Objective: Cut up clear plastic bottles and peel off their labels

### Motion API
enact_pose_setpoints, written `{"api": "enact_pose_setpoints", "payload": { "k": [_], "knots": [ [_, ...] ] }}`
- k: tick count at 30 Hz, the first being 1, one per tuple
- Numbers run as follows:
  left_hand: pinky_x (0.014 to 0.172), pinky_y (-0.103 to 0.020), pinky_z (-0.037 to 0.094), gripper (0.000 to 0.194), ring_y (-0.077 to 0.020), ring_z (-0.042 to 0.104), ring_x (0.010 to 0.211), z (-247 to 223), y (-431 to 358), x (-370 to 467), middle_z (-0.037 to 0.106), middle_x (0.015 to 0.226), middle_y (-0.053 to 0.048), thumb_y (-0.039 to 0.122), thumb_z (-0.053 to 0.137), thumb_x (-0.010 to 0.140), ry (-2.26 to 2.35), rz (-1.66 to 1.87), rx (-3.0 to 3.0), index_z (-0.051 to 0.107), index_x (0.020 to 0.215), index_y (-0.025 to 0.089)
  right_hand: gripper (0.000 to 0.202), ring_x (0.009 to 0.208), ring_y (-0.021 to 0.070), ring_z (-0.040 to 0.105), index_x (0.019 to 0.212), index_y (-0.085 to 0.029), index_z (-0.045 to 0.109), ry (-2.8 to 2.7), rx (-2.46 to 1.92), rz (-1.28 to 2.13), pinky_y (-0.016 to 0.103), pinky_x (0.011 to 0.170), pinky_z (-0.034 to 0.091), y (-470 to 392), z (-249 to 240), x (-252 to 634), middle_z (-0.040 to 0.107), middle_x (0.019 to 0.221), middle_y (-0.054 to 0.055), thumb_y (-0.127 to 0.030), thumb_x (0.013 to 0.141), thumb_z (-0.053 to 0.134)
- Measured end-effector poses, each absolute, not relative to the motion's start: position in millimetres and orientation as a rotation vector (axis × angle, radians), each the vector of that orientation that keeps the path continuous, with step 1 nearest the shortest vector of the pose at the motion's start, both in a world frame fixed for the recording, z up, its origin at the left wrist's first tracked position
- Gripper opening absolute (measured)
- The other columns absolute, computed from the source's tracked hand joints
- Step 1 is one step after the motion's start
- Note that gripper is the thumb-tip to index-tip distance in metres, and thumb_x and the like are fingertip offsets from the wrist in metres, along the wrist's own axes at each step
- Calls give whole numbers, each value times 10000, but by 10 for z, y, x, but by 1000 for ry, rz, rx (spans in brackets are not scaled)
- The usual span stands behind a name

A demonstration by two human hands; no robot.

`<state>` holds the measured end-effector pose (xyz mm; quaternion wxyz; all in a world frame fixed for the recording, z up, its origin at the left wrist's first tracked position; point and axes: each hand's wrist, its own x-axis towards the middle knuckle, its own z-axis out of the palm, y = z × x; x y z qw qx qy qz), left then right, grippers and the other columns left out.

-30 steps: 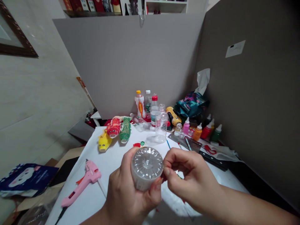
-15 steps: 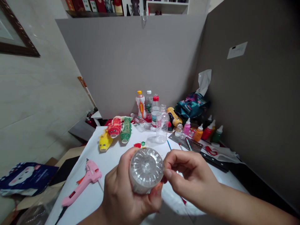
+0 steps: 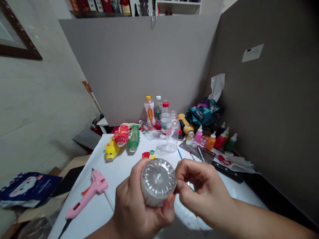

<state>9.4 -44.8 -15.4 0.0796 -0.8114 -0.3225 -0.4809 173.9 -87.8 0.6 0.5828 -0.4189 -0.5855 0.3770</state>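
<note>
My left hand (image 3: pixel 142 199) is wrapped round a clear plastic bottle piece (image 3: pixel 159 179), its ribbed round base facing me. At the right side of that piece, my right hand (image 3: pixel 199 189) is closed, thumb and forefinger pinched together against the edge; whatever is between them is too small to make out. Just beyond the bottle piece, dabs of red paint (image 3: pixel 146 155), green and yellow lie on the white table surface (image 3: pixel 127 169). A pink glue gun (image 3: pixel 87 194) rests left of my left hand.
Yellow (image 3: pixel 112 151), red (image 3: pixel 122 135) and green (image 3: pixel 134 138) fish-like figures lie back left. Upright bottles (image 3: pixel 172 132) stand at the back centre. Paint bottles (image 3: pixel 210 141), brushes (image 3: pixel 200 153), a long blade and red-handled scissors (image 3: pixel 224 160) are at the right.
Both hands and the bottle piece have shifted slightly to the right. The grips look the same, and more of the red paint dab shows.
</note>
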Motion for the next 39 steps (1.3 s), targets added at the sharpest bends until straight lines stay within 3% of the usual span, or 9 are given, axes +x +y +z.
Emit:
{"api": "enact_pose_setpoints", "payload": {
  "k": [9,20,27,39],
  "knots": [
    [618,-229,619,507,-180,735,679,-96,-476,34,712,858,-76,536,556,854,-910,-1544,-2525,503,1165,138,76,582,117,553,671,-192,537,-1324,-833,1110,236,576,472,-901,-2,1766,596,615,-5,-170,734,571],
    [618,-253,628,467,-190,737,671,-86,-481,71,709,847,-85,506,558,843,-915,-1552,-2474,508,1136,147,132,569,106,526,653,-197,550,-1489,-925,843,220,561,420,-891,-24,1805,604,618,-22,-104,712,623],
    [602,-239,621,446,-193,745,674,-159,-482,91,719,835,-87,492,540,859,-974,-1584,-2478,506,1130,140,138,521,84,440,630,-208,477,-1495,-943,688,205,509,374,-878,-20,1752,510,563,-49,-100,683,544],
    [571,-240,624,487,-199,755,652,-178,-425,142,751,813,-61,540,551,847,-1077,-1558,-2501,491,1156,168,100,536,114,521,628,-216,475,-1526,-1016,646,235,525,407,-847,-29,1776,577,580,-13,-133,679,494]
  ]
}}
